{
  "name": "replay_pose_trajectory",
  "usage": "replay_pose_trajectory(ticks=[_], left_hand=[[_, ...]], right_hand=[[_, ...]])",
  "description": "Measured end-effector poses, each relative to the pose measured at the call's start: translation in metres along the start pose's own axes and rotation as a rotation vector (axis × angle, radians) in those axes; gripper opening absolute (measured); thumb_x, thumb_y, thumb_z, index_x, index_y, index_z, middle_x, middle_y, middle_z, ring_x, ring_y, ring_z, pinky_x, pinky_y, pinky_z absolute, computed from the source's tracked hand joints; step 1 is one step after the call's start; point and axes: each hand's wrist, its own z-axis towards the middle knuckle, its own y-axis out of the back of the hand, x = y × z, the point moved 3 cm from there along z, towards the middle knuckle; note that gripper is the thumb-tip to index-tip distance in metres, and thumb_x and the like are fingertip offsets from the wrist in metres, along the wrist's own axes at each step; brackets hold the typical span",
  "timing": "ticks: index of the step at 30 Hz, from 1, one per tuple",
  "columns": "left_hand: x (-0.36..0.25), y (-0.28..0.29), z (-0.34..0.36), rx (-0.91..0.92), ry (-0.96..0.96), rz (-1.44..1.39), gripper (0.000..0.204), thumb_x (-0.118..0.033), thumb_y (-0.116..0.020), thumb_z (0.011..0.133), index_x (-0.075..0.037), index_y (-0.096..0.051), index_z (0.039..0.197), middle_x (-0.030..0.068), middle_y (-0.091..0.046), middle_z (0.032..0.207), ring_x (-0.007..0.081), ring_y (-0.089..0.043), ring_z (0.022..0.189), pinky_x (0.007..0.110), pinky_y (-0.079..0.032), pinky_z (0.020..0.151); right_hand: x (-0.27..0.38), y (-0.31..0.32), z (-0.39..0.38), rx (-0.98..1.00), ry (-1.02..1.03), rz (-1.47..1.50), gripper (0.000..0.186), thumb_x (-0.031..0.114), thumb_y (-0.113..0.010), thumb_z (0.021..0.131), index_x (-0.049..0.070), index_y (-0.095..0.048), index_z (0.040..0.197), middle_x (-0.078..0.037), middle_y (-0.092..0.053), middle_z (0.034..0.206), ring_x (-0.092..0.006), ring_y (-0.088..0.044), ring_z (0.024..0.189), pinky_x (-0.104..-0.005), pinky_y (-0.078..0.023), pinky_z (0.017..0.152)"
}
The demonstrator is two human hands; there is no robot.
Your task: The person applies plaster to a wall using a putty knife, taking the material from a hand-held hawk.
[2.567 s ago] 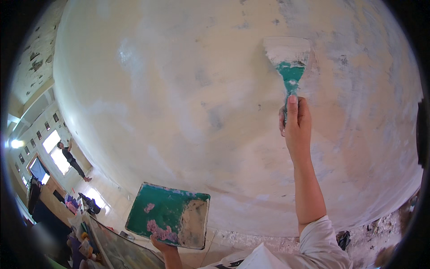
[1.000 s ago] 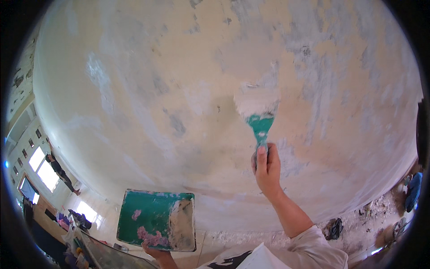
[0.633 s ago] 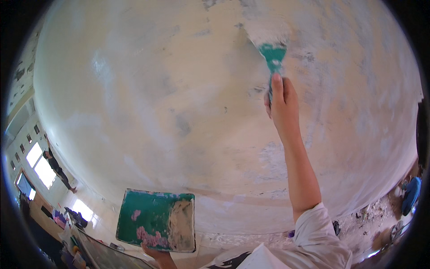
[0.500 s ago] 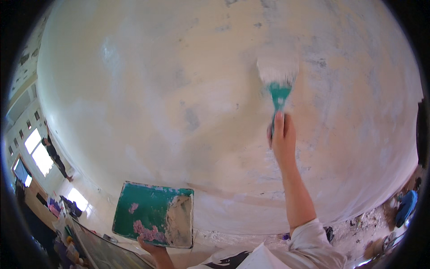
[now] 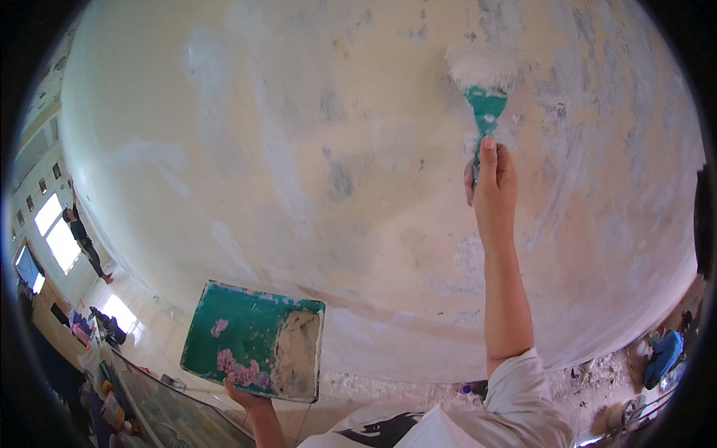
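My right hand is wrapped round the green handle of a putty knife, arm stretched upward. The knife's wide blade, coated in pale filler, lies against the patchy wall. Low on the left, my left hand grips the bottom edge of a green rectangular tray; most of its fingers are hidden beneath. Pinkish lumps stick to the tray's face, and a band of beige filler covers its right side. Grey and whitish patches mark the wall around the blade.
Far left, another person stands by the wall with an arm raised, near a bright window. A glass-sided case and assorted items fill the lower left. Crumbs of debris and a blue object lie at lower right.
My right hand and the putty knife have moved up the wall and slightly right. The tray in my left hand sits a little higher in view.
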Motion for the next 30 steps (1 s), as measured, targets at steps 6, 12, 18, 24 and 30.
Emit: replay_pose_trajectory(ticks=[6,12,18,24,30], left_hand=[[-0.001,0.013,0.009,-0.035,-0.108,0.071,0.069,-0.039,-0.052,0.08,-0.01,-0.048,0.142,0.0125,-0.051,0.137,0.0298,-0.048,0.123,0.049,-0.039,0.103],[-0.002,0.02,0.011,0.084,-0.025,0.028,0.075,-0.042,-0.053,0.082,-0.013,-0.041,0.15,0.0098,-0.043,0.148,0.0286,-0.043,0.131,0.048,-0.035,0.109],[-0.001,0.028,0.005,0.07,0.108,-0.001,0.07,-0.036,-0.055,0.084,-0.011,-0.044,0.148,0.0092,-0.052,0.14,0.0283,-0.051,0.123,0.043,-0.044,0.101],[-0.001,0.014,-0.005,-0.107,-0.017,-0.065,0.054,-0.027,-0.055,0.085,-0.004,-0.052,0.133,0.0141,-0.061,0.126,0.0335,-0.058,0.117,0.047,-0.048,0.097],[0.002,0.034,0.0,-0.143,-0.009,-0.059,0.045,-0.023,-0.054,0.086,-0.003,-0.055,0.126,0.0137,-0.063,0.122,0.0321,-0.062,0.112,0.045,-0.049,0.097]], right_hand=[[-0.087,0.004,-0.093,0.036,-0.176,-0.11,0.041,0.04,-0.047,0.106,0.005,-0.049,0.086,-0.001,-0.047,0.06,-0.0087,-0.047,0.051,-0.026,-0.037,0.047],[-0.127,0.01,-0.193,0.178,-0.417,0.086,0.035,0.036,-0.05,0.106,0.003,-0.052,0.097,0.0,-0.051,0.065,-0.007,-0.047,0.055,-0.0247,-0.038,0.05],[-0.101,-0.012,-0.207,0.684,-0.485,-0.152,0.029,0.028,-0.056,0.103,0.002,-0.058,0.116,-0.002,-0.058,0.072,-0.004,-0.045,0.054,-0.0205,-0.034,0.047],[-0.094,-0.075,-0.213,1.178,-0.63,-0.207,0.024,0.016,-0.061,0.096,-0.001,-0.063,0.113,-0.007,-0.065,0.073,-0.0125,-0.061,0.069,-0.029,-0.048,0.064],[-0.125,-0.15,-0.228,1.492,-0.543,-0.529,0.035,0.027,-0.056,0.091,-0.004,-0.069,0.102,-0.023,-0.07,0.078,-0.0282,-0.07,0.075,-0.0392,-0.052,0.07]])
